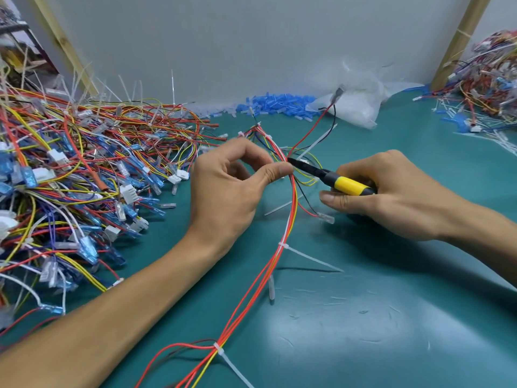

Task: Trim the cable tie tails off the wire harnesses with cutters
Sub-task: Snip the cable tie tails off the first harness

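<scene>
There is one pair of cutters (pixel 333 179). Two hands: the left hand (pixel 232 189) just left of the cutters, the right hand (pixel 391 197) around them. One harness (pixel 294 203) meets the cutters' tip; nearer than the cutters, two ties wrap it, first tie (pixel 282 245) and second tie (pixel 218 349). Two piles of harnesses: left pile (pixel 70 177) far left of the cutters, right pile (pixel 484 88) far behind-right. One bag (pixel 358 102) behind the cutters.

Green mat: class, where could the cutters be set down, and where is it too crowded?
Bare mat for the cutters lies near-right, beside the held harness, below the right hand, with only tiny clippings. Crowded: the wire pile on the left and a smaller heap far right.
</scene>
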The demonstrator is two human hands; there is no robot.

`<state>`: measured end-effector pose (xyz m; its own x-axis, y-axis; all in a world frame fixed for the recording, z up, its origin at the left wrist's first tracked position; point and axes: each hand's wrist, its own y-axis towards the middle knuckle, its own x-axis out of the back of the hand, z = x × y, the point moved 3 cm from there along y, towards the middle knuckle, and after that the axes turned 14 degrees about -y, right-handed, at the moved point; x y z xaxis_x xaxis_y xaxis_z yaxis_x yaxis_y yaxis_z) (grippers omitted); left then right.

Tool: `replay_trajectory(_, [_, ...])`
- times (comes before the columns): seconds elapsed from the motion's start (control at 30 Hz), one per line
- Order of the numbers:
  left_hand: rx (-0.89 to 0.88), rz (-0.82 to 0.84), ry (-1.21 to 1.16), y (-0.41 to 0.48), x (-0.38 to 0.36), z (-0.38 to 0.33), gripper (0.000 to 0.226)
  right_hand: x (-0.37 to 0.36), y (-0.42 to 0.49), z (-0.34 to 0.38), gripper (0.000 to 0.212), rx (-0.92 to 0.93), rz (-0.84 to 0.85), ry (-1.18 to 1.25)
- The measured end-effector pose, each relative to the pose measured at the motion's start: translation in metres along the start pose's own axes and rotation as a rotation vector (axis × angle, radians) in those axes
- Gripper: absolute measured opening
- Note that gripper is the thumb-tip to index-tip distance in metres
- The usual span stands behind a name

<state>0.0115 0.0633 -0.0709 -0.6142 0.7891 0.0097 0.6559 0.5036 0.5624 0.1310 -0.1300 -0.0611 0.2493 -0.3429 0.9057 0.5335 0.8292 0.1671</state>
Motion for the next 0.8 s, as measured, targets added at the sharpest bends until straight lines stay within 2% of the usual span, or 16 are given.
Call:
replay_trajectory(0.1, [-0.217, 0.182, 0.167, 0.003, -0.002, -0.013, 0.024, 0.001, -0.001, -0.001, 0.050, 0.015, -0.012, -0.050])
replay_trajectory(0.17, [-0.295, 0.319, 0.225, 0.003, -0.004, -0.013, 0.028, 0.002, -0.001, 0.000, 0.052, 0.032, -0.015, -0.092])
replay_trajectory(0.33, [-0.194, 0.372, 0.284, 0.004, -0.001, -0.003, 0.025, 0.004, 0.000, -0.001, 0.043, 0.041, -0.040, -0.133])
replay_trajectory(0.43, [-0.162, 0.350, 0.296, 0.005, -0.001, 0.000, 0.033, 0.005, -0.002, -0.003, 0.044, 0.018, -0.045, -0.115])
replay_trajectory(0.5, [-0.131, 0.335, 0.295, 0.007, 0.000, 0.003, 0.028, 0.007, -0.002, -0.002, 0.043, -0.010, -0.025, -0.138])
replay_trajectory(0.6, [-0.091, 0.322, 0.301, 0.008, 0.003, 0.007, 0.017, 0.007, -0.003, -0.005, 0.050, -0.065, 0.007, -0.179])
replay_trajectory(0.7, [-0.078, 0.314, 0.324, 0.009, 0.002, 0.009, 0.020, 0.005, -0.002, -0.010, 0.060, -0.115, -0.002, -0.204])
replay_trajectory(0.8, [-0.068, 0.347, 0.309, 0.010, 0.001, 0.010, 0.020, 0.005, -0.002, -0.010, 0.057, -0.141, -0.019, -0.233])
